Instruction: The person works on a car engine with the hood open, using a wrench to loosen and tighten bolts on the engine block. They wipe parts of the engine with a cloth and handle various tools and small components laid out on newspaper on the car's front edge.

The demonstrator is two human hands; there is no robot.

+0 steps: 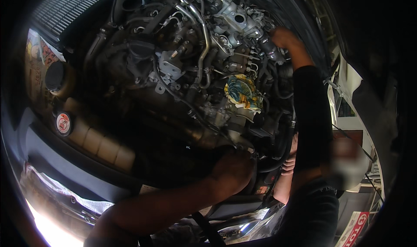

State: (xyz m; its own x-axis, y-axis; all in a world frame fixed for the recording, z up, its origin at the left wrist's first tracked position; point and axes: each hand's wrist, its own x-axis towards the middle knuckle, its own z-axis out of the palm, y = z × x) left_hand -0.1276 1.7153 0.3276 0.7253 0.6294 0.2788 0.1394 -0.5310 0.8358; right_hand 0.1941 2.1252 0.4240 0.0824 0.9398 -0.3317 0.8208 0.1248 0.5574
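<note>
My left hand (234, 169) reaches in over the front of an opened engine bay, its fingers curled down beside a black hose (278, 160). What it grips is hidden in shadow. My right hand (286, 38), on the dark-sleeved arm, is closed at the far right of the engine, against a metal fitting (273, 53). Anything inside its fingers cannot be made out. Between the two hands, a yellow-and-green patterned cloth (244, 92) is bunched over part of the engine (169, 66). A bare metal housing (236, 16) with a round hole sits at the far side.
Another person's hand (289, 165) rests at the right edge of the bay, and a blurred head (347, 162) is close by. A yellowish ribbed reservoir (100, 145) and a round black cap (55, 76) lie left. The raised hood (369, 103) borders the right.
</note>
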